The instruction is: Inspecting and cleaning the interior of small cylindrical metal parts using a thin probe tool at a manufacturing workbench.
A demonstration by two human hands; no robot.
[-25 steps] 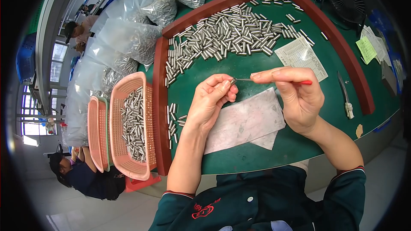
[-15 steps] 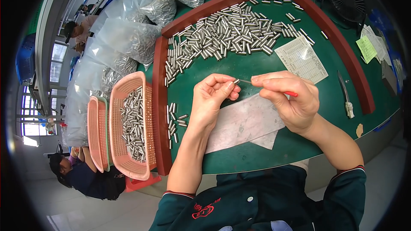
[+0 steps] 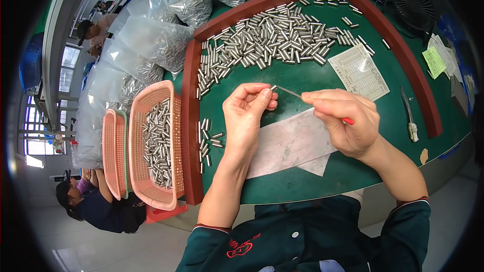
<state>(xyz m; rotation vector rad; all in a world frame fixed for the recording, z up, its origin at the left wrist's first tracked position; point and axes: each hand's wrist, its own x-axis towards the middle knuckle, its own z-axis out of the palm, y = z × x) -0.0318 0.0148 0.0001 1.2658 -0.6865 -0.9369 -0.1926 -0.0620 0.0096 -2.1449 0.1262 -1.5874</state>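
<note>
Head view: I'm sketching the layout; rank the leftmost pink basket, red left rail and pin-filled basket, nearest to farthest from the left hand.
1. Red left rail, left of the left hand
2. Pin-filled basket, beyond the rail
3. Leftmost pink basket, farther out

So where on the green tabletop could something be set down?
Bare tabletop shows between the pale sheet and the person's shirt, and between the right hand and slim tool. The far side is crowded with metal cylinders.

Red tool handle (image 3: 348, 121); green tabletop (image 3: 297, 191); pink basket (image 3: 135, 146).
</note>
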